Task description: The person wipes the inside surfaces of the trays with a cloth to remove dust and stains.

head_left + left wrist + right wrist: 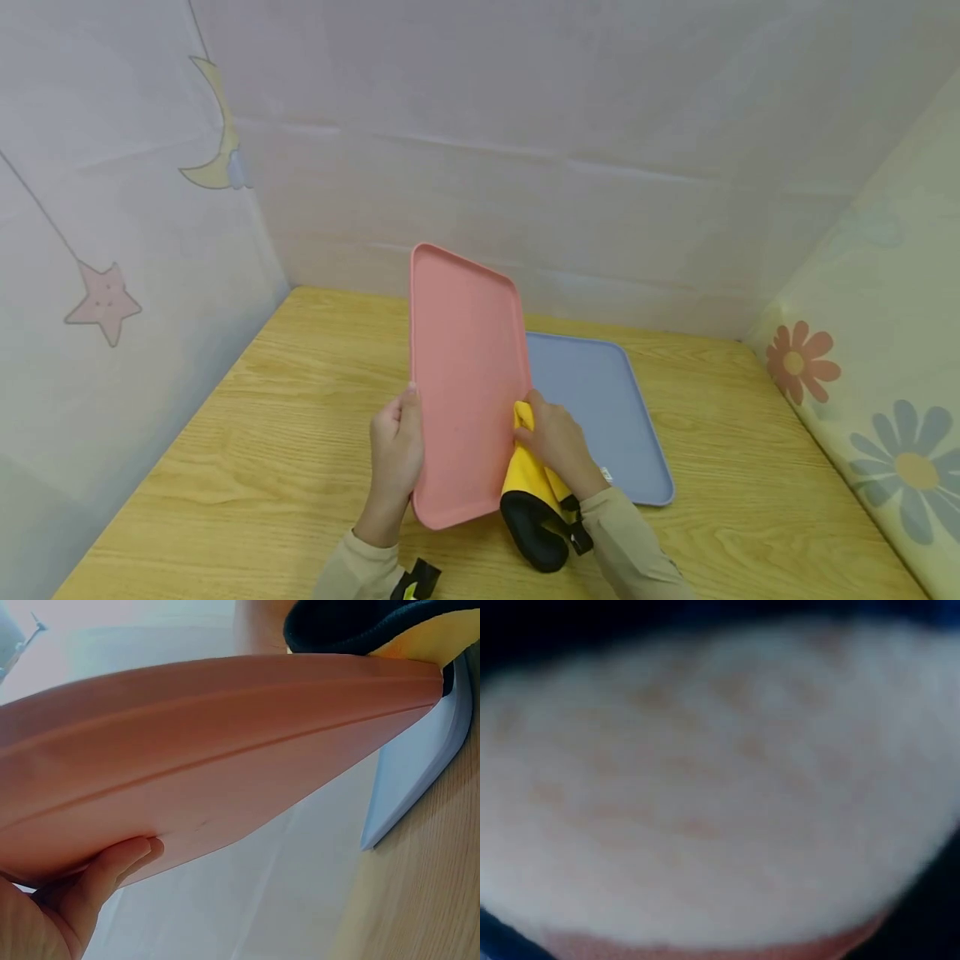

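A pink rimmed tray is held up, steeply tilted, over the table. My left hand grips its left edge, thumb at the rim; in the left wrist view, fingers lie against its underside. At the tray's right edge, my right hand pinches a yellow-and-black cloth piece. The black end hangs below the hand, overlapping the tray's lower right corner. What exactly this soft piece is, I cannot tell. The right wrist view is a blurred pale surface with dark edges.
A blue tray lies flat on the wooden table, behind and right of the pink one, which partly covers it. Printed cloth walls enclose the table at the back and both sides.
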Motion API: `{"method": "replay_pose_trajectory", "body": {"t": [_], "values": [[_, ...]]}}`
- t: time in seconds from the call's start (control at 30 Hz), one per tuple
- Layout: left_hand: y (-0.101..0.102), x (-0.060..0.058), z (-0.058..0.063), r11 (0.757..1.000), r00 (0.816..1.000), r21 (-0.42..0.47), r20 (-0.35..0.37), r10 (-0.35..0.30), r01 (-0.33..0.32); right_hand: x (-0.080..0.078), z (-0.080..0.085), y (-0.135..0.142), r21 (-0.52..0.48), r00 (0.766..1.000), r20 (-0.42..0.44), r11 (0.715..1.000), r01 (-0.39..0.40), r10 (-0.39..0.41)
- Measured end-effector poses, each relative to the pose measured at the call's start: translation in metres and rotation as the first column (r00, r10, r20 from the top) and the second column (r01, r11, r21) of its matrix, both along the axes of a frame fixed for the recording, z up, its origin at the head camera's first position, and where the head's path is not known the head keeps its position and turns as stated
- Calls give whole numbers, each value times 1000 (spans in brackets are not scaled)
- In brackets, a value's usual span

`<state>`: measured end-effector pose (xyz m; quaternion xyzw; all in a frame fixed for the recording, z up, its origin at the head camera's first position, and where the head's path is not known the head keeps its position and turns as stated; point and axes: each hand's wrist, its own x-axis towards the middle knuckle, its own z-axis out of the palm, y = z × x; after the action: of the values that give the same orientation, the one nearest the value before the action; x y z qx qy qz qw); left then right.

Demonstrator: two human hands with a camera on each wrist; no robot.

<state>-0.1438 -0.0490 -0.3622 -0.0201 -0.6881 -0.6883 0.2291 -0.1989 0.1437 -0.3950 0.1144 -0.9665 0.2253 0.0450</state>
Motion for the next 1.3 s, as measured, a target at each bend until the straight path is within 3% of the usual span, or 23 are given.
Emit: {"method": "replay_pose_trajectory", "body": {"t": [0.47, 0.83, 1.3], "values": [[3, -1, -4, 1000, 1000, 6, -14, 25, -25, 17, 11, -13, -93, 997, 11, 992, -79, 81], [4, -4, -7, 999, 999, -2, 9, 52, -52, 28, 21, -28, -84, 991, -13, 987, -133, 133], [3, -7, -6, 1000, 1000, 18, 24, 20, -20, 40, 33, -47, -67, 975, -68, 974, -215, 210]]}}
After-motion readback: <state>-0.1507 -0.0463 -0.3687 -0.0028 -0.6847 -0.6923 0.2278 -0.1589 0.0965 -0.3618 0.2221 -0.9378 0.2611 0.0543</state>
